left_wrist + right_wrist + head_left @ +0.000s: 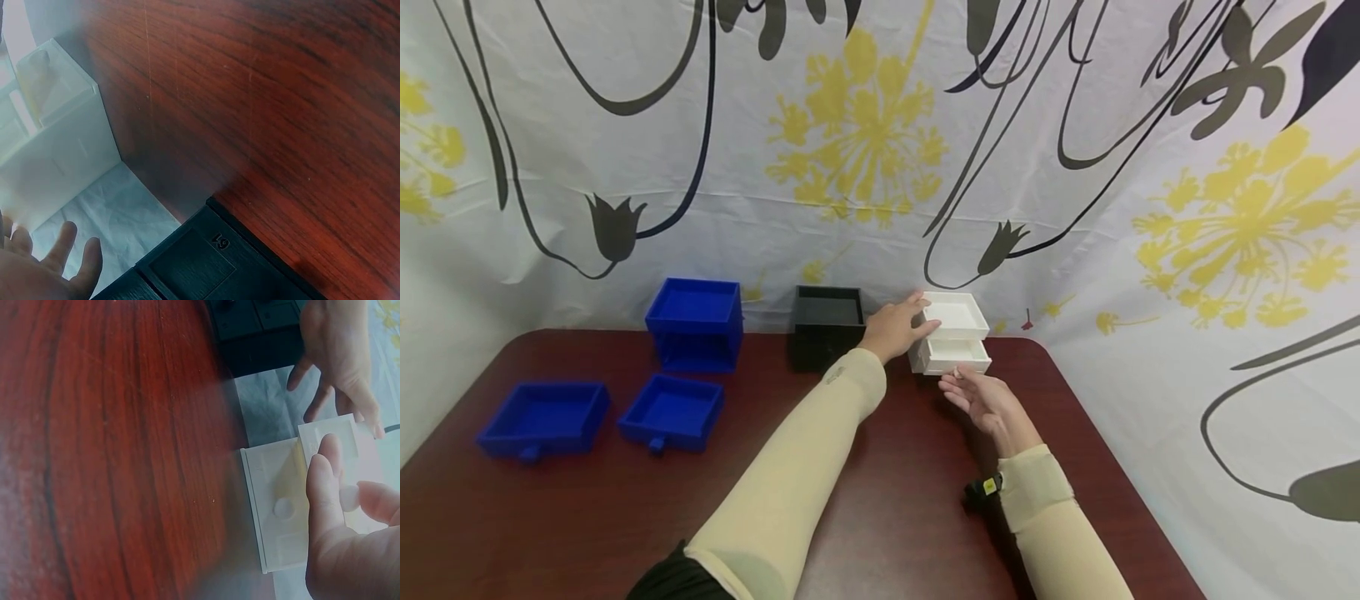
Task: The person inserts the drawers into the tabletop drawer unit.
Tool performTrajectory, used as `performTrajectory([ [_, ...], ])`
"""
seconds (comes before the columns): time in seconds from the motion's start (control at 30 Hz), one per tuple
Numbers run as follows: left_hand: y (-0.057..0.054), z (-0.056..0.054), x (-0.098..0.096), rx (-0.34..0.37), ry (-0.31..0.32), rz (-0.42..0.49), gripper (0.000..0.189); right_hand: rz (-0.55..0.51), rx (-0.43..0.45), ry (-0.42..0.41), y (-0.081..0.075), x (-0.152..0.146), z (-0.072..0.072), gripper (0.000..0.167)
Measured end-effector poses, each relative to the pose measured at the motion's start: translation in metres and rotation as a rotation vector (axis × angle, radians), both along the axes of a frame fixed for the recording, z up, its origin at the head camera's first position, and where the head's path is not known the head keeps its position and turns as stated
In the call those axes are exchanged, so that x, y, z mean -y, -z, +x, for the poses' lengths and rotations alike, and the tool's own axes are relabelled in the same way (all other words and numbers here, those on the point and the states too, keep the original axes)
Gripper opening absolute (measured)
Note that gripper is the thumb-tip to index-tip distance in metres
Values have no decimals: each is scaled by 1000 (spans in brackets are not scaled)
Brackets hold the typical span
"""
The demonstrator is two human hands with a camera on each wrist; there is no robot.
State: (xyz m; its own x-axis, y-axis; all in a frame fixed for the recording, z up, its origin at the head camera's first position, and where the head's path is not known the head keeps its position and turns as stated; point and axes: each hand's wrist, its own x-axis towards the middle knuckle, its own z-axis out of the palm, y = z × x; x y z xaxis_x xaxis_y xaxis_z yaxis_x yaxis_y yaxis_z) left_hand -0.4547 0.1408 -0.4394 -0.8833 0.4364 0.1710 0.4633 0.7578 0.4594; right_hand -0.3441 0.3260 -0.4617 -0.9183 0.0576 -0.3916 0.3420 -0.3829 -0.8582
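A small white drawer unit point(956, 313) stands at the back right of the table, and its upper drawer point(955, 354) sticks out at the front. My right hand point(988, 404) pinches that drawer's round knob point(350, 497) between its fingers. Below it, the lower drawer's knob point(284, 507) shows on a front that sits flush. My left hand point(895, 327) rests on the unit's upper left edge with its fingers spread. In the left wrist view, some left fingers point(90, 265) extend beside the unit's white side wall point(62, 162).
A black drawer unit point(827, 321) stands just left of the white one. Farther left is a blue unit point(694, 325) with a hollow front, and two blue drawers point(542, 417) lie before it. A patterned cloth point(865, 242) hangs behind the table.
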Motion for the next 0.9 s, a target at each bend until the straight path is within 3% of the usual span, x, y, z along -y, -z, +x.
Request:
performTrajectory([
  [0.9,2,0,1,6,2,24,64,22,13,13,-1,0,-7,17],
])
